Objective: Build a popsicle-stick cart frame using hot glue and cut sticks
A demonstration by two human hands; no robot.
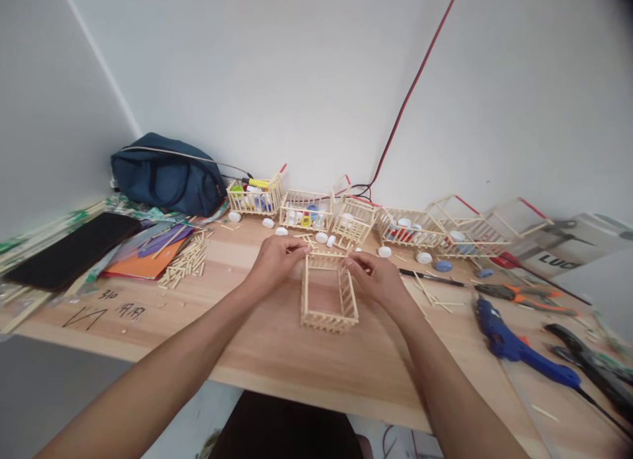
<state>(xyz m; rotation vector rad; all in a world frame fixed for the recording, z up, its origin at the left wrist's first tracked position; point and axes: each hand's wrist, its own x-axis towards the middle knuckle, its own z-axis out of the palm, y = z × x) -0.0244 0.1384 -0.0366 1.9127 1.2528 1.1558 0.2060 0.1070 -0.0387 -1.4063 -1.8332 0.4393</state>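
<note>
A small open cart basket (329,322) built of thin wooden sticks sits on the wooden table in front of me, its slatted sides upright and its top open. My left hand (277,260) pinches the far left corner of the basket between thumb and fingertips. At the far right corner, my right hand (374,274) is closed in a similar pinch. A thin stick runs along the far rim between the two hands; I cannot tell whether it is loose or attached. The fingertips partly hide both far corners.
Finished stick carts (306,212) with bottle-cap wheels line the wall. A blue glue gun (519,353), orange-handled pliers (527,295) and a black pen (432,277) lie right. Cut sticks (186,261), a black pad (74,248) and a blue bag (171,175) are left.
</note>
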